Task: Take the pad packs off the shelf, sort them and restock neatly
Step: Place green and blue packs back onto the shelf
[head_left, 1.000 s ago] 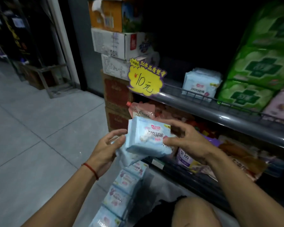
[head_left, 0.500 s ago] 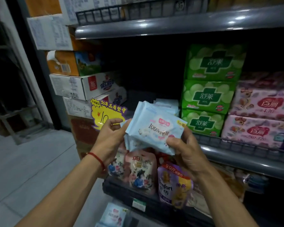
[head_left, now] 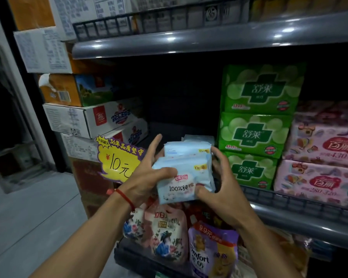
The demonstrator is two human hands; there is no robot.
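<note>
stacked cartons (head_left: 92,117): far left, beside the shelf unit, white and orange boxes piled one on another.
price sign (head_left: 119,159): yellow burst reading 10元, fixed at the left end of the shelf (head_left: 289,215) rail.
left hand (head_left: 147,177): red cord at the wrist, thumb laid across the front of the pad packs (head_left: 184,175), fingers spread up along their left edge; it grips the bundle.
pad packs: pale blue, several held together as a bundle, front one printed 100%, raised at the shelf front just above the rail; more blue packs (head_left: 199,138) lie on the shelf directly behind.
right hand (head_left: 223,189): thumb pressed on the lower front of the bundle, fingers curled round its right side; gripping.
refill pouches (head_left: 181,235): on the lower shelf, beneath both hands.
green packs (head_left: 255,133): three stacked on the shelf, just right of the bundle.
pink packs (head_left: 321,163): stacked at far right, touching the green ones.
</note>
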